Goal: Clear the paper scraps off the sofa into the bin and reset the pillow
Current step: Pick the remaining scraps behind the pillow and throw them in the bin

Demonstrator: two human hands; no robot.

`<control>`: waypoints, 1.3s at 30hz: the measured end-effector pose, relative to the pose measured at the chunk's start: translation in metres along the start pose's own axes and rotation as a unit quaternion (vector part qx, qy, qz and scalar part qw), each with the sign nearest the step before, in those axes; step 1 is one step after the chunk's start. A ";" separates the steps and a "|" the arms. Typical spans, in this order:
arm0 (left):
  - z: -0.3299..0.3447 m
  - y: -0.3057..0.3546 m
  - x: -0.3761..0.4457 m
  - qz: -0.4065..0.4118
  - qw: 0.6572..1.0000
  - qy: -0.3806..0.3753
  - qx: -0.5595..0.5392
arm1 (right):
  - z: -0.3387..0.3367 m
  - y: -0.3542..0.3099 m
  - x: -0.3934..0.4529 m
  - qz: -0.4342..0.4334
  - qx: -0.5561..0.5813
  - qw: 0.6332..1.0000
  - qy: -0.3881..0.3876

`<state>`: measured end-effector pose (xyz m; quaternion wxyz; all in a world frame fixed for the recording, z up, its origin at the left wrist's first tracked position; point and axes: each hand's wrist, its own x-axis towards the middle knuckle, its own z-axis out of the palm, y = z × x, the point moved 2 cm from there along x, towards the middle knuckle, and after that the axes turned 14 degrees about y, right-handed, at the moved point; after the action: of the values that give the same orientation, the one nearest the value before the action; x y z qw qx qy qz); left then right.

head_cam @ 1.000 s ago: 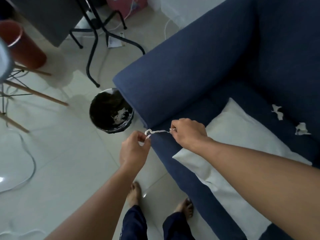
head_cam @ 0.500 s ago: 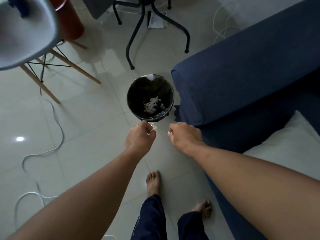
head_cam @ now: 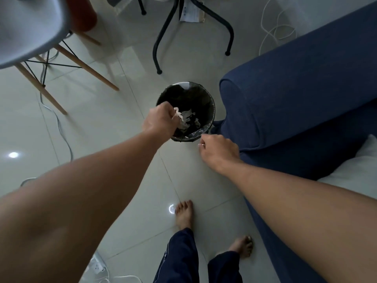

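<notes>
My left hand hangs over the near rim of the black-lined bin, its fingers pinched on a white paper scrap. Several white scraps lie inside the bin. My right hand hovers just outside the bin's near right edge with its fingers curled shut. A tiny white speck shows at its fingertips; I cannot tell what it is. The blue sofa's armrest stands right of the bin. A corner of the white pillow shows on the seat at the right edge.
A grey chair with wooden legs stands at the upper left, and black metal legs stand behind the bin. White cables and a power strip lie on the tiled floor. My bare feet stand near the sofa's front.
My view swung left from the sofa seat to the bin. My left hand carried the scrap forward over the bin, and my right hand let go of its end and followed beside it.
</notes>
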<state>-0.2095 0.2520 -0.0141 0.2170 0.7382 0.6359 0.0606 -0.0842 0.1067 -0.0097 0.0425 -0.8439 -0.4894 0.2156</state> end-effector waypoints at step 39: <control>0.058 0.079 -0.170 0.261 0.917 -0.201 0.224 | -0.029 0.137 -0.118 0.104 0.020 0.993 -0.052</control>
<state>-0.1474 0.0661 -0.0026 0.1453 0.9040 0.3605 -0.1783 -0.0122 -0.0595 0.0156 0.0111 -0.8770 -0.3962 0.2717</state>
